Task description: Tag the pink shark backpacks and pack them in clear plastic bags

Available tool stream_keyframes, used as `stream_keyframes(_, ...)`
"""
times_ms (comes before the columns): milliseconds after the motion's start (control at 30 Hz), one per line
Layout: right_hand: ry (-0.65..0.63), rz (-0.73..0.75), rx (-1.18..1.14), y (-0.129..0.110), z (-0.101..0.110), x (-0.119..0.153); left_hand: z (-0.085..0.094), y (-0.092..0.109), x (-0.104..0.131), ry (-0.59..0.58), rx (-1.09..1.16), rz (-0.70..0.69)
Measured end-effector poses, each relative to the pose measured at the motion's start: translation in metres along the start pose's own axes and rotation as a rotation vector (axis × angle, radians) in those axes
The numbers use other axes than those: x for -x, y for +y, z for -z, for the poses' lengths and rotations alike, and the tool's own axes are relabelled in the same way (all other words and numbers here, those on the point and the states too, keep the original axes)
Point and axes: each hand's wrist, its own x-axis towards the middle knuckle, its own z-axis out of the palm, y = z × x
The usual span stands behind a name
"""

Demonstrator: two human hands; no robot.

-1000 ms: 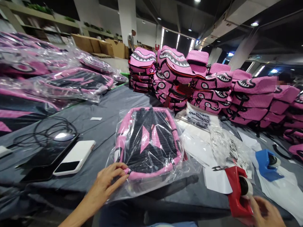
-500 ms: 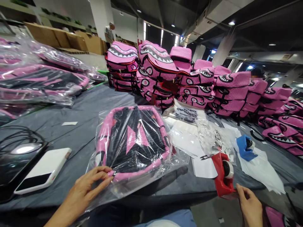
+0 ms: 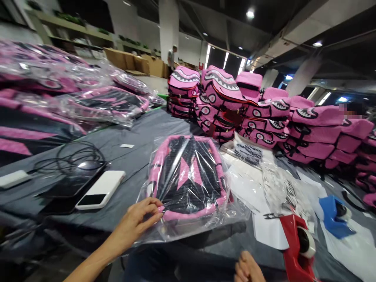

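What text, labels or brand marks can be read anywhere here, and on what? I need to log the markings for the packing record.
None can be read for certain.
Printed plastic bags beside the bagged pink backpack: black lettering, too blurred to read.
White slip on the grey table cover: too small to tell whether it bears print.
White power bank: no legible marking.
Red tape dispenser and blue tape dispenser: no text visible.
Stacked pink backpacks: shark-mouth graphics only, no words.

Bare grey tabletop lies open between the white phone and the clear-bagged pink backpack; a red tape dispenser blocks the right.
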Motion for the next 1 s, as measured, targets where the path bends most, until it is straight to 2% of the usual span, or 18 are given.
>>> stream_keyframes(67, -0.219, 0.124, 0.231, -0.030, -0.067, -0.021, 0.001, 0.003, 0.000, -0.013, 0.011, 0.014)
stream_keyframes(167, -0.601, 0.531, 0.797, -0.084, -0.156, -0.055, 0.001, 0.005, -0.001, -0.023, 0.020, 0.017)
stream_keyframes(233, -0.835, 0.735, 1.132, -0.111, -0.201, -0.085, 0.001, 0.005, -0.001, -0.029, 0.023, 0.021)
stream_keyframes(267, -0.909, 0.782, 1.295, -0.120, -0.218, -0.101, 0.000, 0.006, -0.001, -0.028, 0.023, 0.023)
stream_keyframes(333, -0.938, 0.767, 1.573, -0.130, -0.243, -0.132, 0.000, 0.007, -0.002, -0.023, 0.021, 0.028)
stream_keyframes(400, -0.848, 0.610, 1.725, -0.132, -0.254, -0.154, -0.001, 0.007, -0.001, -0.019, 0.020, 0.032)
stream_keyframes(500, -0.722, 0.414, 1.690, -0.135, -0.252, -0.164, -0.001, 0.008, 0.000, -0.011, 0.028, 0.037)
stream_keyframes(567, -0.638, 0.440, 1.608, -0.135, -0.244, -0.155, 0.000, 0.008, 0.000, -0.007, 0.038, 0.040)
stream_keyframes(633, -0.579, 0.530, 1.526, -0.132, -0.238, -0.139, 0.000, 0.008, 0.000, -0.008, 0.049, 0.045)
stream_keyframes(733, -0.618, 0.607, 1.549, -0.116, -0.239, -0.122, -0.002, 0.007, 0.000, -0.008, 0.066, 0.053)
stream_keyframes(900, -0.643, 0.471, 1.772, -0.092, -0.260, -0.131, -0.003, 0.011, 0.000, -0.023, 0.051, 0.080)
stream_keyframes(1000, -0.637, 0.555, 1.647, -0.092, -0.255, -0.132, 0.009, 0.012, -0.004, -0.077, 0.084, 0.083)
